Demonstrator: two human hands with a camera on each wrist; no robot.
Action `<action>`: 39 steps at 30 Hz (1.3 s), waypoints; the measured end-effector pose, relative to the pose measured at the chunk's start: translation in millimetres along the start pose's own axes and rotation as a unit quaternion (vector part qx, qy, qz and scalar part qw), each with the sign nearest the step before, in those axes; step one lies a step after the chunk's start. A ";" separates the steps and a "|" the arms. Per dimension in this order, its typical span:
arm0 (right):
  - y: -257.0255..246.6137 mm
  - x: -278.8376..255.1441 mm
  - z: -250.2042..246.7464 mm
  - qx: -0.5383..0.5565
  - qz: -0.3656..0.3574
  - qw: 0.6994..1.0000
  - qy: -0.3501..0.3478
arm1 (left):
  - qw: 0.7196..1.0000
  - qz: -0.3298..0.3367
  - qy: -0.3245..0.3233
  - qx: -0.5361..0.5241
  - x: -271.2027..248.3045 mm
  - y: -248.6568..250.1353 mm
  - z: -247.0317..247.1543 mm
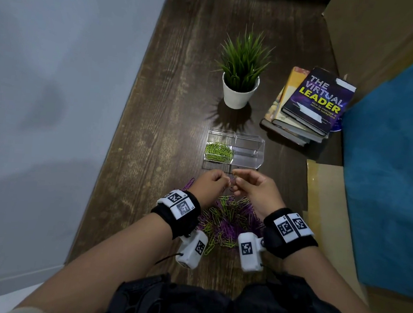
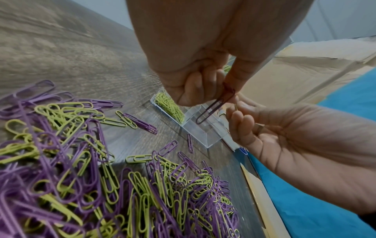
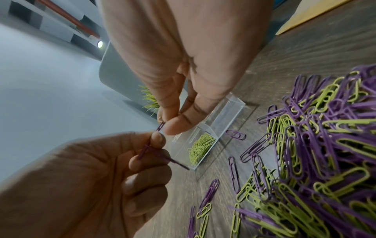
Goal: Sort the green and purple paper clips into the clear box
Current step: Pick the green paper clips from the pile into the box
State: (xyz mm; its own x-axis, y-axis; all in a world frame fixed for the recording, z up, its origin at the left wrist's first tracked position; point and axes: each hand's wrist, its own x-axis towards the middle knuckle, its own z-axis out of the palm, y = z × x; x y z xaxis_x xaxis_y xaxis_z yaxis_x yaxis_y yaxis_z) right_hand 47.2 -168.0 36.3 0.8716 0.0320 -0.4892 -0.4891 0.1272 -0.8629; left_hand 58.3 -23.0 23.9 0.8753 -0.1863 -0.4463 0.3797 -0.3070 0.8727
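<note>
Two hands share one dark purple wire paper clip [image 2: 216, 107], held in the air just in front of the clear two-compartment plastic box [image 1: 235, 147].
The left hand [image 1: 210, 184] pinches the clip's upper end between thumb and curled fingers [image 2: 196, 90]; the right hand [image 1: 252, 188] nips near the same end with thumb and forefinger, and whether it also holds a second clip I cannot tell. The clip looks very light, stiff, springy and slick-coated, so a pinch across its flat loops should hold best. Behind the hands, the box's left compartment holds green clips [image 1: 218, 152]; its right one looks empty, likely meant for purple. In front of the box, the mixed heap of green and purple clips [image 1: 227, 219] lies on the dark wooden tabletop [image 1: 174, 109], tangled, so clips may lift out hooked together.
</note>
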 end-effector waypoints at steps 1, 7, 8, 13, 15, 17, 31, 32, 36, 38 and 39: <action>-0.5 -0.8 -1.5 -0.021 -0.003 1.000 -0.002 | 1.000 0.001 0.001 0.000 0.5 -0.4 -0.4; -2.7 -0.4 -7.8 -0.091 -0.031 0.995 0.030 | 1.000 0.000 -0.009 0.013 1.1 -6.6 -1.3; -3.1 -0.4 -7.8 -0.085 -0.034 0.995 0.037 | 1.000 -0.001 -0.012 0.021 0.7 -7.0 -1.4; -3.9 0.0 -7.2 -0.042 -0.045 0.997 0.050 | 0.998 0.010 -0.028 0.059 1.0 -7.9 -0.1; -4.8 -0.1 -6.9 -0.057 -0.046 0.996 0.052 | 0.998 0.005 -0.028 0.054 0.6 -6.9 -0.1; -4.8 0.6 -7.6 -0.091 -0.051 0.993 0.052 | 0.999 -0.003 -0.028 0.041 0.3 -5.4 -0.6; 0.8 1.6 -6.8 -0.251 -0.066 0.966 0.013 | 0.996 -0.061 -0.036 -0.060 3.7 -3.8 0.3; -0.2 0.4 -6.2 -0.252 -0.067 0.965 0.011 | 0.995 -0.064 -0.036 -0.064 3.4 -3.3 0.3; -0.8 -0.9 -6.2 -0.252 -0.076 0.965 0.018 | 0.997 -0.062 -0.033 -0.042 2.5 -2.2 -0.6; 0.3 -0.3 -5.8 -0.247 -0.079 0.966 0.023 | 0.996 -0.066 -0.030 -0.044 2.4 -1.9 -1.0; 0.7 0.1 -5.4 -0.246 -0.081 0.966 0.024 | 0.996 -0.067 -0.030 -0.044 1.9 -1.3 -1.0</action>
State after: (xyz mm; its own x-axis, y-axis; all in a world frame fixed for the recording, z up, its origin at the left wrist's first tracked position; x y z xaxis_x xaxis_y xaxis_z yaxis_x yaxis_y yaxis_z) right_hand 46.8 -173.3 35.0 0.9408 0.0034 -0.3388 -0.3150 -0.3597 -0.8783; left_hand 59.8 -22.0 22.1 0.7966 -0.2057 -0.5684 0.5186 -0.2504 0.8175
